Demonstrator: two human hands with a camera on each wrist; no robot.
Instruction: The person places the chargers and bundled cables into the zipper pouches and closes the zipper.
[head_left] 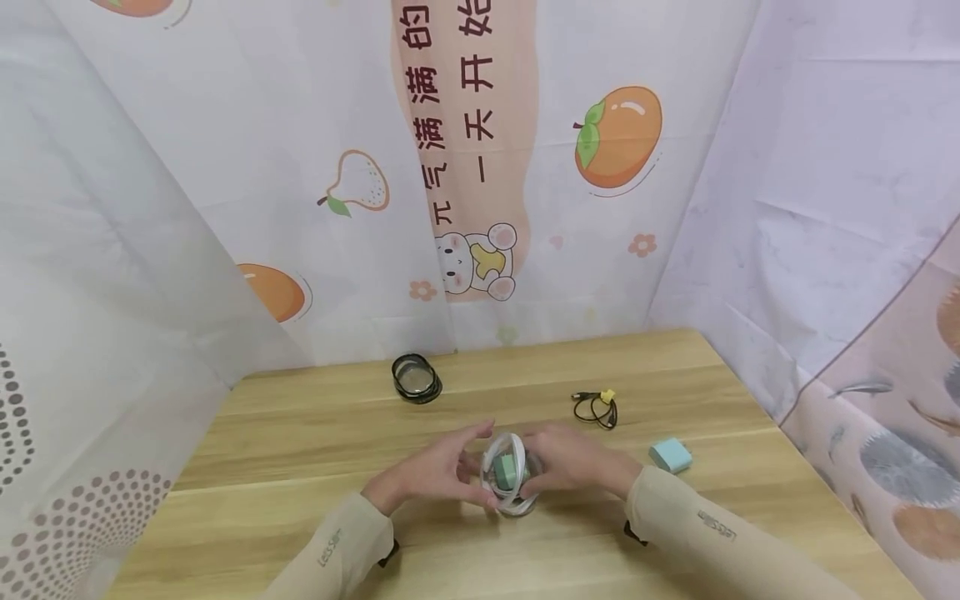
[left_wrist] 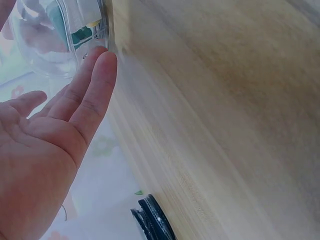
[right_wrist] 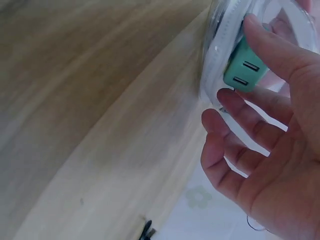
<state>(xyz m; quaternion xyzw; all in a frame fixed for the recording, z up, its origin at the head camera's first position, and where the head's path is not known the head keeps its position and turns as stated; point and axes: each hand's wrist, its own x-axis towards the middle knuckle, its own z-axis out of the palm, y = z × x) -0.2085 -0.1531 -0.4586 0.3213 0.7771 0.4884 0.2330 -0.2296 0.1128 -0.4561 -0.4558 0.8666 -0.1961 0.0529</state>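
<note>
A clear round zip case with a whitish rim stands on edge on the table between the two hands. A green USB charger with two ports sits within its rim. My right hand holds the case at its right side, thumb beside the charger and the other fingers bent below. Whether the thumb also presses the charger, I cannot tell. From the left, my left hand reaches round the case, its fingers nearly straight and their tips at the case's lower edge. More small contents show through the plastic, too unclear to name.
At the back left of the wooden table lies a black-rimmed clear round case. A short black cable with a yellow tie lies behind the right hand. A light blue charger lies beside the right forearm. Printed curtains enclose the table.
</note>
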